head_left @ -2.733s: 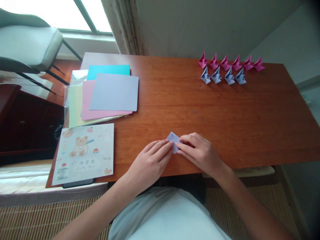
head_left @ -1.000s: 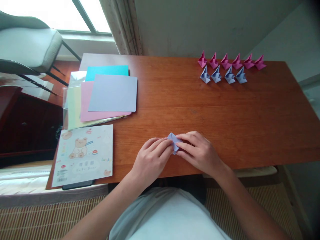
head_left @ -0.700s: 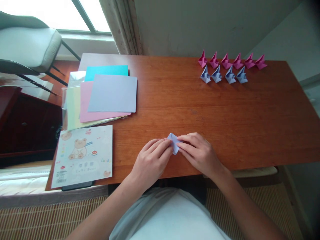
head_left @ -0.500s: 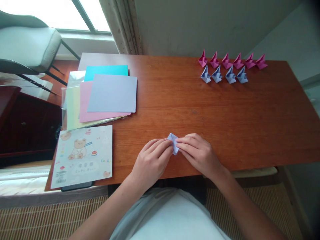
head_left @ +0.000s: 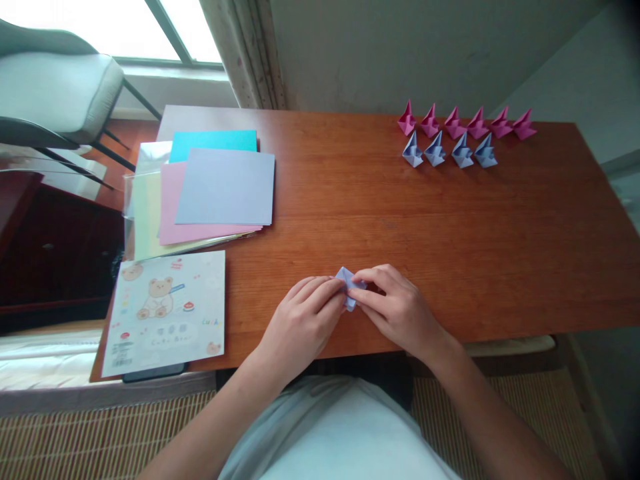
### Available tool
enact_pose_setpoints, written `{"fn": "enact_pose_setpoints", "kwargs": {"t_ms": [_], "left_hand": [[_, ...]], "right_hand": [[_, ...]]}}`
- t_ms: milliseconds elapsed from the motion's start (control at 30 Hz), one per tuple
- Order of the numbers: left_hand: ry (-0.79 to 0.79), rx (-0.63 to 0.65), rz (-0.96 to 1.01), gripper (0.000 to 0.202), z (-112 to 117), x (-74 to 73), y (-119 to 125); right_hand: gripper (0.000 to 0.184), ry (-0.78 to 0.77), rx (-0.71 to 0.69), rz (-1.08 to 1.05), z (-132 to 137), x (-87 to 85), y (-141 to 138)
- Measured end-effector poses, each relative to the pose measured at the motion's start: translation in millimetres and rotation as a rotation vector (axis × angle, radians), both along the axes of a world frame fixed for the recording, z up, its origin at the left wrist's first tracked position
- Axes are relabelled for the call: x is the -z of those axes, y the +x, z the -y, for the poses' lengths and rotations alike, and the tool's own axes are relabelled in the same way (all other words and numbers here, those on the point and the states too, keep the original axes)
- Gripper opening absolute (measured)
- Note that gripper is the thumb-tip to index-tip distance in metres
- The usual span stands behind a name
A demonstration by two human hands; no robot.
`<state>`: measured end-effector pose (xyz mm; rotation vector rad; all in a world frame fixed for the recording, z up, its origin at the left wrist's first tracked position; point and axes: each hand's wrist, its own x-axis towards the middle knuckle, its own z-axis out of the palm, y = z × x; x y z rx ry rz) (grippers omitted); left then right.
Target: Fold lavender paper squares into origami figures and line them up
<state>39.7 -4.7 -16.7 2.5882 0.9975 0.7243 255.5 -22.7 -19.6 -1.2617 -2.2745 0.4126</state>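
A small folded piece of lavender origami paper (head_left: 345, 274) lies between my hands near the table's front edge. My left hand (head_left: 309, 320) grips its left side, fingers pressed together on it. From the other side, my right hand (head_left: 395, 301) pinches the paper with thumb and fingertips. Part of the folds is covered by my fingers. Toward the back right stand a row of several pink folded paper figures (head_left: 454, 124) and, in front of them, a row of several pale blue-lavender ones (head_left: 462, 152).
The wooden table (head_left: 320, 193) carries a fanned stack of coloured paper (head_left: 225, 190) at the left, partly in clear wrapping. Nearer me lies a bear-printed sheet (head_left: 167, 313), with a dark flat object (head_left: 154, 373) under its edge. A chair (head_left: 55, 93) stands beyond the left side.
The fingers of my right hand have shifted and curled more on the paper. More of the paper's right corner now shows beneath them. My left hand stays nearly still.
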Motion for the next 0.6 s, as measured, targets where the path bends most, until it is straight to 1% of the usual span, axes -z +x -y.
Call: {"fn": "enact_pose_setpoints", "kwargs": {"t_ms": [200, 367, 600], "left_hand": [[0.072, -0.11, -0.08, 0.01, -0.4, -3.1, 1.0], [0.04, -0.11, -0.029, 0.013, 2.8, -0.9, 4.8], [0.032, -0.206, -0.015, 0.011, 7.2, 0.0, 8.6]], "right_hand": [[0.021, -0.047, 0.054, -0.026, 0.8, -0.5, -4.4], [0.021, -0.082, 0.112, -0.085, 1.6, 2.1, -8.9], [0.02, -0.122, 0.155, -0.136, 3.2, -0.1, -11.5]]}}
